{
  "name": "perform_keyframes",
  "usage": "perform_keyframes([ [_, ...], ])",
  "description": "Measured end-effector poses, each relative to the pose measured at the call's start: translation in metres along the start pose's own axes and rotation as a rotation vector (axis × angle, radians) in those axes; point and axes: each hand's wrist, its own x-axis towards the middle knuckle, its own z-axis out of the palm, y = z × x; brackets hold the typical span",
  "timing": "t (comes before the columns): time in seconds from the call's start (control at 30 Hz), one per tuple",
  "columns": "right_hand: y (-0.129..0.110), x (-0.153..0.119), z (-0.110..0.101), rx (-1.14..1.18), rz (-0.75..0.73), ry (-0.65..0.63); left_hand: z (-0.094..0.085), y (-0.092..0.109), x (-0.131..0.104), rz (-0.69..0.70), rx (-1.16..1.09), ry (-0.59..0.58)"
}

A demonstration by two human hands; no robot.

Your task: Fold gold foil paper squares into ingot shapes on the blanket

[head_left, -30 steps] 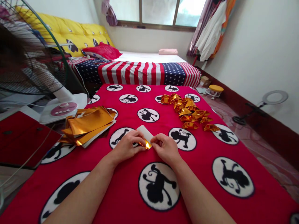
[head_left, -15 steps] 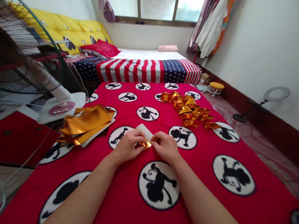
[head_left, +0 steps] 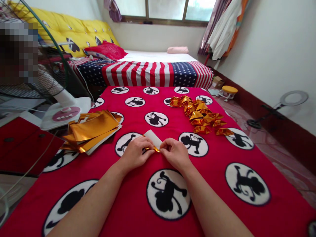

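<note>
A sheet of gold foil paper (head_left: 152, 137), white side up, lies between my hands, its near edge turned over to show a narrow gold strip. My left hand (head_left: 138, 149) pinches the left part of that edge between thumb and fingers. At the right end, my right hand (head_left: 174, 152) grips the paper with thumb and fingertips. Both hands rest on the red cloth (head_left: 128, 200) with monkey prints. To the left lies a pile of gold foil sheets (head_left: 96, 126). Several folded gold paper ingots (head_left: 201, 113) sit together at the back right.
A fan (head_left: 65, 112) stands at the left, beyond the foil pile. Behind the cloth-covered surface is a bed (head_left: 148, 72) with a striped cover. A yellow stool (head_left: 229, 89) and a ring light (head_left: 293, 98) are on the floor at right.
The gold strip along the near edge looks narrower and flatter between my fingers. My hands hold almost the same place.
</note>
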Motion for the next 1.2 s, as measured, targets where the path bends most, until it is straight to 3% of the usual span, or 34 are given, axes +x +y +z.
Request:
perform_keyframes([
  [0.8,-0.0027,0.0037,-0.0039,-0.018,0.025,-0.05,0.0013,-0.0005,0.0001,-0.025,-0.002,-0.007],
  [1.2,-0.0041,0.0038,-0.0038,-0.061,0.03,-0.042,0.0086,-0.0015,0.0006,-0.102,0.038,0.09],
])
